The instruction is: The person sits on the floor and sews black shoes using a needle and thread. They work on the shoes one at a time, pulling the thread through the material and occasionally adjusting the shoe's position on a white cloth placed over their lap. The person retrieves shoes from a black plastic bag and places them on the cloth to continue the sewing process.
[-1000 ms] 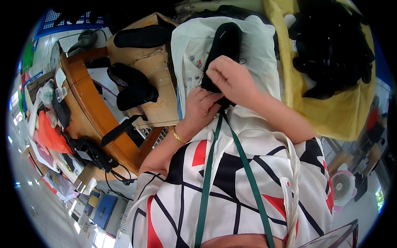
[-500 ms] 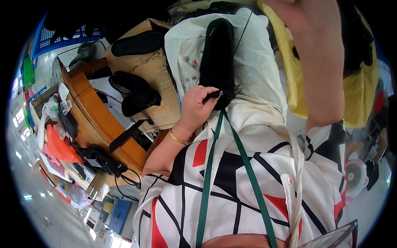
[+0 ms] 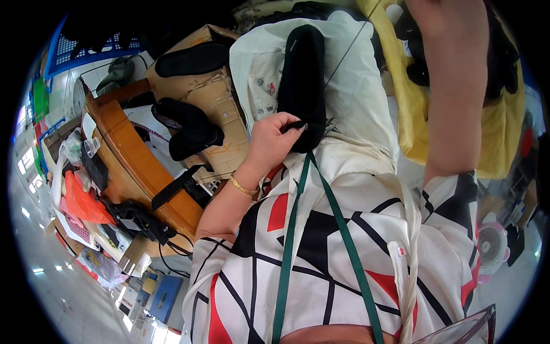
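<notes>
A shoe workshop — black soles on cardboard, cluttered wooden bench, yellow sack.

Left hand pinching black shoe upper, right hand raised

- The left hand pinches the near end of the black insole, which fills the middle of the cream cloth on the lap
- Bare cloth lies open to the right of the insole
- To the left, the cardboard sheet carries two more black soles, crowding that side
- The raised right forearm bars the right edge, before the yellow bag
</notes>
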The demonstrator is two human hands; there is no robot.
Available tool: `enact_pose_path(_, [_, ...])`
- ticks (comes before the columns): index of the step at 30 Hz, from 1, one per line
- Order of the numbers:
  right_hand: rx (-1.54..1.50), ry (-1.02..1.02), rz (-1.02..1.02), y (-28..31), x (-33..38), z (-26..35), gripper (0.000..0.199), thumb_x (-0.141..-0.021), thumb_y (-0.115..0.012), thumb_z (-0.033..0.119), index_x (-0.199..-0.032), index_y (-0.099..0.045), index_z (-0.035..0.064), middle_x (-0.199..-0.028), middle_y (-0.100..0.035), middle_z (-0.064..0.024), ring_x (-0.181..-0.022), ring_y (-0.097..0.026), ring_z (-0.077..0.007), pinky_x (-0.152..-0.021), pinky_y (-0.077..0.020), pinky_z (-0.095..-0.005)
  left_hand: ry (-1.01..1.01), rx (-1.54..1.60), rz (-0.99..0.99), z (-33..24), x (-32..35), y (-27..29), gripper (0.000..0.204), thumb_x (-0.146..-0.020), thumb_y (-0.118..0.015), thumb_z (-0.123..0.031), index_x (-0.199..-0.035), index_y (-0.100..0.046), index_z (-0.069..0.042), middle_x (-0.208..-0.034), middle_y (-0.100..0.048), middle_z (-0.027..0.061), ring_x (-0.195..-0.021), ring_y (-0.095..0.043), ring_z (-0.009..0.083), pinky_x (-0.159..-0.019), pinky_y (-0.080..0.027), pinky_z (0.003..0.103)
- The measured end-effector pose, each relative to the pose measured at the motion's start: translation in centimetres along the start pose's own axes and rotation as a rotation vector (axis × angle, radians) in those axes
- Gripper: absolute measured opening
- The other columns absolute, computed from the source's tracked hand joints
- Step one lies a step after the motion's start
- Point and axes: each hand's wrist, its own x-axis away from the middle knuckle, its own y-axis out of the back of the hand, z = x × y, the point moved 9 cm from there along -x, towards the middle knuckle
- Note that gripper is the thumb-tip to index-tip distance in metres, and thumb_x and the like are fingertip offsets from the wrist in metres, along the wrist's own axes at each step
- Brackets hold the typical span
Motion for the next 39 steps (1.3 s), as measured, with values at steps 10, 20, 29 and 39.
enact_pose_path(10, [0.886,-0.453,0.288,2.3,13.3,-13.0,0.011,-0.095,-0.061,0.01,-0.105,-0.064,0.0074,-0.083,-0.059,0.0026,-0.075,-0.054,-0.005,-0.069,-0.0457,-0.0211,0.018,-0.042,-0.175,2.5,1.7,1.9,0.035,-0.082,-0.08,-0.027,-0.092,-0.062,0.001,-0.072,-0.061,0.0072,-0.065,-0.056,0.0132,-0.059,-0.045,0.027])
enact_pose_path(20, [0.006,-0.317,-0.184,9.1,9.2,-7.5,0.017,-0.099,-0.055,0.011,-0.107,-0.063,-0.0017,-0.087,-0.062,-0.005,-0.078,-0.062,-0.014,-0.077,-0.0599,-0.0367,0.22,-0.062,-0.177,5.3,3.7,0.7,0.039,-0.075,-0.083,-0.031,-0.081,-0.059,-0.001,-0.063,-0.056,0.0055,-0.059,-0.053,0.0154,-0.055,-0.044,0.032])
enact_pose_path(29, [-0.351,-0.04,-0.322,11.7,7.5,1.5,0.034,-0.099,-0.05,0.019,-0.112,-0.055,-0.0117,-0.095,-0.054,-0.0172,-0.09,-0.055,-0.0296,-0.116,-0.0314,-0.0589,-0.325,0.363,-0.518,-3.9,1.5,13.0,0.021,-0.091,-0.067,-0.007,-0.105,-0.052,-0.005,-0.091,-0.055,-0.0017,-0.082,-0.05,0.0049,-0.075,-0.044,0.021])
enact_pose_path(39, [-0.036,-0.144,-0.432,14.4,12.3,-3.3,0.018,-0.097,-0.054,0.004,-0.115,-0.057,-0.0007,-0.097,-0.062,-0.0091,-0.091,-0.059,-0.0185,-0.109,-0.0436,-0.0492,-0.266,-0.191,0.128,-7.8,-8.7,14.7,0.022,-0.093,-0.065,-0.018,-0.109,-0.067,-0.002,-0.098,-0.068,0.0008,-0.094,-0.06,0.0091,-0.088,-0.048,0.025])
